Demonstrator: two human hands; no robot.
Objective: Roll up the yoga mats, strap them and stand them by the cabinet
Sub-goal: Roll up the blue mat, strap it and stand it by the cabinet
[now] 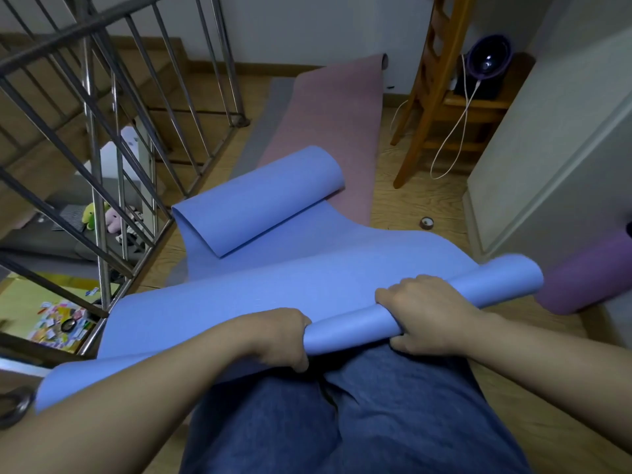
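A blue yoga mat (273, 278) lies across the floor in front of my knees, its far end curled over on itself. Its near edge is rolled into a thin tube. My left hand (278, 336) grips that tube near the middle, fingers curled over it. My right hand (424, 313) grips the same tube further right. A pink mat (335, 111) lies flat beyond, with a grey mat (273, 111) showing along its left side. A rolled purple mat (588, 278) rests on the floor against the pale cabinet (554, 159) at the right.
A metal stair railing (113, 138) fences an open stairwell on the left. A wooden chair (441, 97) with a white cable and a dark round device stands at the back right. A small roll of tape (426, 223) lies on the wood floor near the cabinet.
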